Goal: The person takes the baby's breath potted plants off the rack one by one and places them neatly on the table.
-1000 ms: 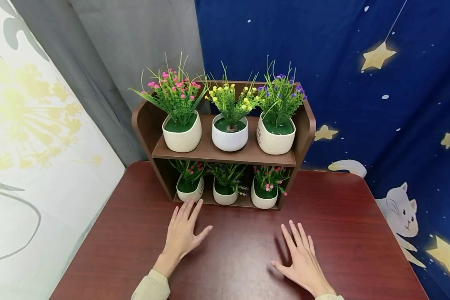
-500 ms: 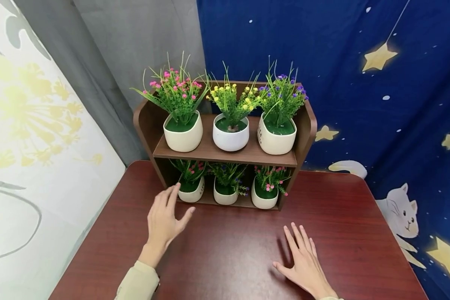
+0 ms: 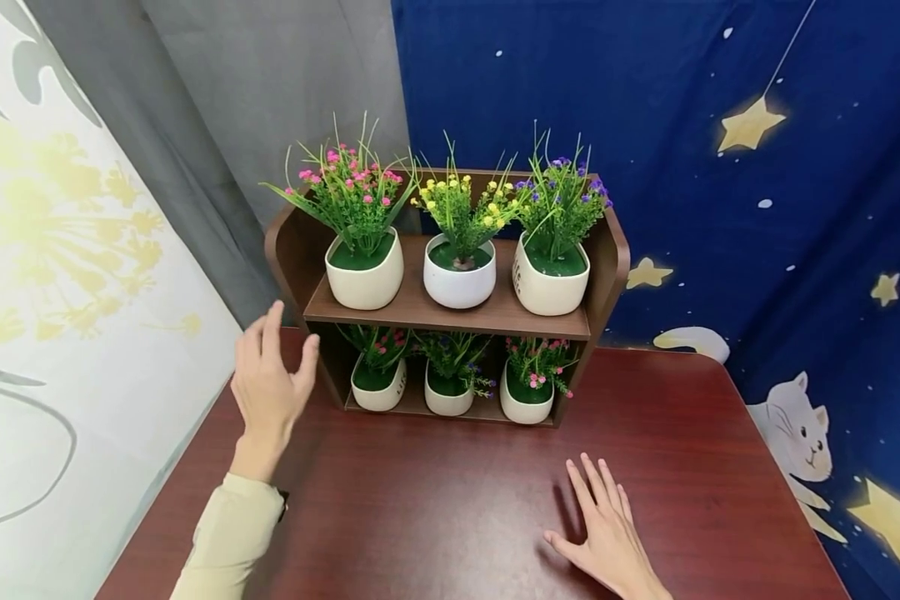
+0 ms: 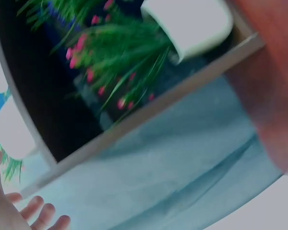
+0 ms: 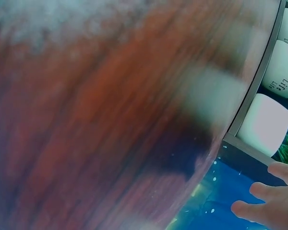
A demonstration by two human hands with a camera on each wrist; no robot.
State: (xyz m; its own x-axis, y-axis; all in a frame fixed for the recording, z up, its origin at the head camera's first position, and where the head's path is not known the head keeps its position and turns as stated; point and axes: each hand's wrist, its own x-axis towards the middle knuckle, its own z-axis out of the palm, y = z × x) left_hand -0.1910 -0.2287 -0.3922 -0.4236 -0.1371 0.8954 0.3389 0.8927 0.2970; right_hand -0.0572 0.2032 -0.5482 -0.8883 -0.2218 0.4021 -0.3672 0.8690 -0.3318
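Observation:
A brown two-tier shelf (image 3: 450, 319) holds potted artificial plants. On its upper tier stand a cream pot with pink flowers (image 3: 365, 275), a white pot with yellow flowers (image 3: 459, 279) and a cream pot with purple flowers (image 3: 551, 283). Three smaller pots line the lower tier; the left one (image 3: 378, 392) has pink flowers. My left hand (image 3: 270, 387) is raised just left of the shelf's left side, fingers extended, thumb apart, holding nothing. The left wrist view has the shelf side close to those fingers (image 4: 32, 206). My right hand (image 3: 607, 533) lies spread low over the table, in front of the shelf's right end.
The shelf stands at the back of a dark red wooden table (image 3: 435, 500). Behind it hang a grey curtain (image 3: 285, 83) and a blue star-patterned curtain (image 3: 645, 100). A white patterned panel (image 3: 82, 417) borders the table's left side.
My left hand has moved left and upward, from in front of the lower left pot to beside the shelf's left side. My right hand has barely moved. The pots stay in place.

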